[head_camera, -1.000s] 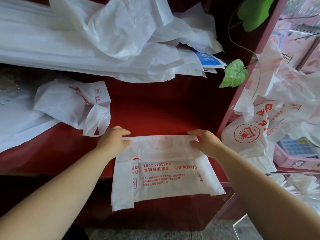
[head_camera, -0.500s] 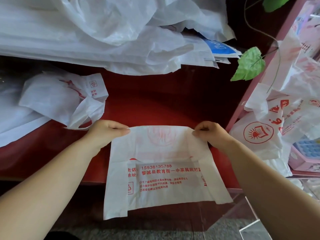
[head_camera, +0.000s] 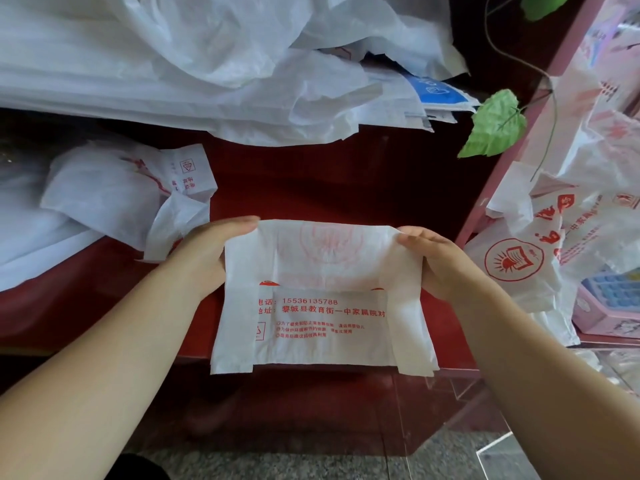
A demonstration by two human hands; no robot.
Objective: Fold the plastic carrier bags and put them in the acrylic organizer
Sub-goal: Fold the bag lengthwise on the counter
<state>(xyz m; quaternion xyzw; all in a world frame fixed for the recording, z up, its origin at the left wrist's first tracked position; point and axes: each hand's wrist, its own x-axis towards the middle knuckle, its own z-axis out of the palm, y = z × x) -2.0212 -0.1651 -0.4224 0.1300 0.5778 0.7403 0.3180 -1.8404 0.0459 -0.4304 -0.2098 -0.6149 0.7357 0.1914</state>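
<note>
The thumb of the left hand (head_camera: pixel 211 251) is hidden behind the carrier bag (head_camera: pixel 322 306), and the fingertips of the right hand (head_camera: pixel 436 261) are tucked into the plastic, so only the backs of both hands show plainly. Both forearms are cut off by the lower edge of the view. Each hand pinches an upper corner of the bag, the left at the left corner and the right at the right one, and the plastic is drawn flat between them. The bag is held over the front edge of the red counter (head_camera: pixel 311 188), its lower half hanging past that edge. Its long axis runs left to right. The folded top edge lies away from the person, the two handle strips point down toward the person, and the red print reads upright. Faint clear edges at the lower right seem to belong to the acrylic organizer (head_camera: pixel 485 386). It is almost see-through, and what lies in it cannot be made out. A crumpled bag (head_camera: pixel 114 192) lies on the counter to the left, and a heap of white bags (head_camera: pixel 207 64) fills the far side. A green leaf (head_camera: pixel 495 126) hangs near printed bags (head_camera: pixel 540 258) on the right, beside a pink box (head_camera: pixel 609 306) cut off by the frame.
</note>
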